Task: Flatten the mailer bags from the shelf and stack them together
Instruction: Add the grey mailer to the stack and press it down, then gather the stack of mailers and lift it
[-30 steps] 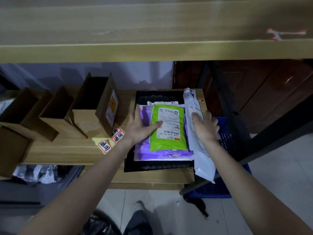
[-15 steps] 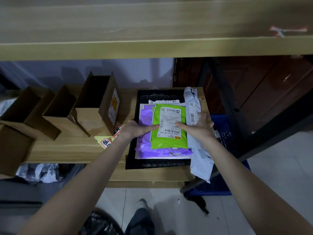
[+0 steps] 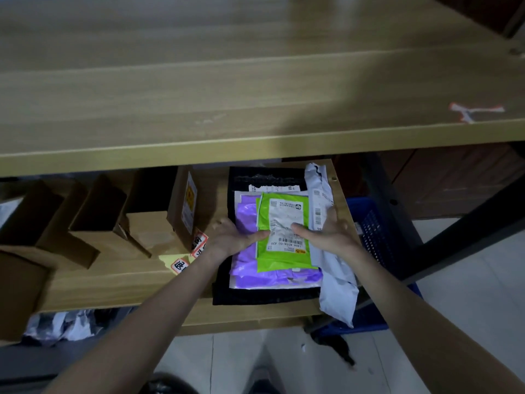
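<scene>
I have both hands down on the stack at the right end of the lower shelf [image 3: 119, 282]. My left hand [image 3: 233, 237] lies with straight fingers across the purple mailer [image 3: 247, 223], its fingertips reaching the left edge of the green mailer [image 3: 284, 260] on top. My right hand [image 3: 326, 233] lies open too, fingers flat on the green mailer's white shipping label [image 3: 287, 220] while the palm rests over the white mailer [image 3: 338, 285] beside it. Neither hand pinches anything — they press, which I judge is the point: pushing the air out so the bags lie flat and sit square on each other. The pile rests on a black mailer [image 3: 264, 298] that serves as its base, with a pale one showing as a rim under the purple. The white mailer is not yet part of the pile; it runs along the right side, puffy and hanging off the near edge of the shelf. I judge it comes next. Open cardboard boxes [image 3: 96, 220] stand to the left, apart from the stack.
</scene>
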Motion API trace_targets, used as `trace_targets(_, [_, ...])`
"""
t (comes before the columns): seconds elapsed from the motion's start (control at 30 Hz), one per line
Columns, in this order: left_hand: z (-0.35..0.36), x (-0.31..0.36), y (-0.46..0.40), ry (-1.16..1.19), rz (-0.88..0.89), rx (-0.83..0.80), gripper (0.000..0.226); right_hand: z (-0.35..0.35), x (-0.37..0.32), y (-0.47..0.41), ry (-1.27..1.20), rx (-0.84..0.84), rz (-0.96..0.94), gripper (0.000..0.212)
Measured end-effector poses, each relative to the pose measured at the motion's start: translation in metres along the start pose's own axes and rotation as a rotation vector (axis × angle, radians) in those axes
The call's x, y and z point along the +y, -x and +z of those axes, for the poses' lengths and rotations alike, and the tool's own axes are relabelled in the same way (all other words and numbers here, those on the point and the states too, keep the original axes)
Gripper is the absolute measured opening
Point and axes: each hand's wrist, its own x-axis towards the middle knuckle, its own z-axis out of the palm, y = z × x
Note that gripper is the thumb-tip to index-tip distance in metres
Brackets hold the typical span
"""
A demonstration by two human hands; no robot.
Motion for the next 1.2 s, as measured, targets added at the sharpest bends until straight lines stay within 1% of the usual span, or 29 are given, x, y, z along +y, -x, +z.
trace_targets(0.03, [0.000,0.002,0.002,-0.034,0.037,0.041,0.124,0.001,0.000,0.002,-0.016,-0.006,-0.013,0.118])
trace_targets(0.1, [0.000,0.004,0.006,-0.030,0.096,0.099,0.106,0.002,-0.002,0.007,-0.016,-0.003,-0.044,0.122])
trace_targets(0.17, [-0.002,0.007,0.014,-0.045,0.131,0.137,0.098,0.003,-0.008,0.014,0.020,0.018,-0.075,0.120])
trace_targets(0.23, [-0.003,0.008,0.023,-0.083,0.155,0.196,0.098,0.004,-0.013,0.022,0.087,0.039,-0.108,0.114])
trace_targets(0.33, [-0.004,0.004,0.041,-0.093,0.162,0.298,0.101,0.004,-0.015,0.036,0.196,0.089,-0.207,0.109])
trace_targets(0.47, [-0.001,-0.005,0.083,-0.028,0.157,0.399,0.091,-0.004,-0.010,0.066,0.297,0.124,-0.330,0.105])
trace_targets(0.6, [0.019,-0.020,0.139,-0.003,0.169,0.441,0.085,-0.013,0.008,0.111,0.406,0.110,-0.418,0.106])
trace_targets(0.7, [0.036,-0.032,0.184,0.032,0.178,0.474,0.091,-0.020,0.029,0.150,0.407,0.082,-0.470,0.105])
trace_targets(0.8, [0.048,-0.036,0.231,0.049,0.206,0.522,0.087,-0.029,0.048,0.189,0.410,0.095,-0.522,0.104])
trace_targets(0.9, [0.056,-0.036,0.271,0.109,0.228,0.564,0.091,-0.040,0.062,0.224,0.408,0.145,-0.592,0.104])
trace_targets(1.0, [0.063,-0.034,0.307,0.184,0.248,0.614,0.087,-0.051,0.072,0.254,0.407,0.206,-0.669,0.103])
trace_targets(1.2, [0.054,-0.025,0.363,0.209,0.328,0.740,0.091,-0.074,0.079,0.303,0.334,0.313,-0.778,0.103])
